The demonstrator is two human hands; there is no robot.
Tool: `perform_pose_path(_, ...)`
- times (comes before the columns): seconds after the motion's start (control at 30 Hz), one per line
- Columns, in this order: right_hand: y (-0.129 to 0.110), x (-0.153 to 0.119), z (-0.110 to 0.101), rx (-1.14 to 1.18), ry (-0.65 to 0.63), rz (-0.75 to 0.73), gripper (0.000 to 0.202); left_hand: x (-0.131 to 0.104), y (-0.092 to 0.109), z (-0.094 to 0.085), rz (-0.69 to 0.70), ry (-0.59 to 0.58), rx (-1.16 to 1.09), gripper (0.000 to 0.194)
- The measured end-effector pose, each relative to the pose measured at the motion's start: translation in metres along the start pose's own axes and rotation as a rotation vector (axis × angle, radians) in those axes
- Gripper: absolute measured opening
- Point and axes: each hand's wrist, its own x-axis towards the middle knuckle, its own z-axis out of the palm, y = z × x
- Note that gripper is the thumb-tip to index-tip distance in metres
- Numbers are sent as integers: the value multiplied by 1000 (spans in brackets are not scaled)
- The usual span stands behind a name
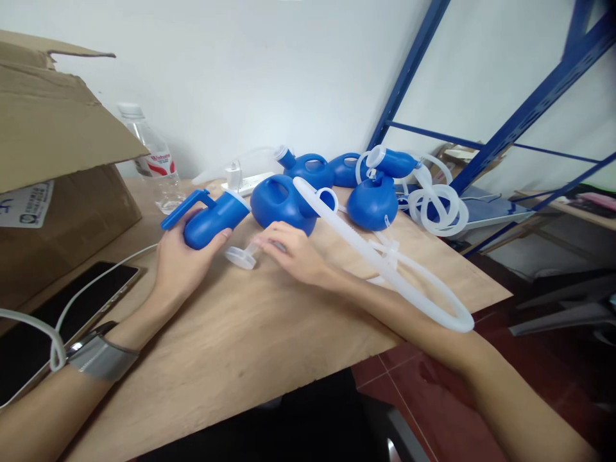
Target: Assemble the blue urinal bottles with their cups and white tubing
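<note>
My left hand [185, 256] is wrapped round a blue plastic urinal cup [214, 221] with a long side handle, tilted so its pale-rimmed mouth faces up and right. Just right of it, my right hand [293, 253] pinches the narrow stem of a translucent white cap [241, 256], whose round disc points down and left, close over the table. Beyond my right hand lies a blue urinal bottle [276, 204] with a moulded handle. A thick translucent hose [366, 250] arches over my right forearm.
Further blue urinal bottles [373, 204] and a coiled hose [440, 208] sit at the back right. A power strip [250, 183], water bottle [156, 160], cardboard box [62, 218] and tablet [62, 321] with a cable occupy the back and left. The wooden table [231, 359] ends at right.
</note>
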Motion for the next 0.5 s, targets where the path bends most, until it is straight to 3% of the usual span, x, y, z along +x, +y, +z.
perform_pose_path(0.1,-8,9,-13,421,212,291,26,-2,1,-1,12,-39,-46,68)
perform_pose_path(0.2,-6,15,-23,747,346,509,31,-5,2,0,39,-102,-95,63)
perform_pose_path(0.5,-3,12,-17,1020,485,712,25,-17,12,-3,124,-245,-145,65)
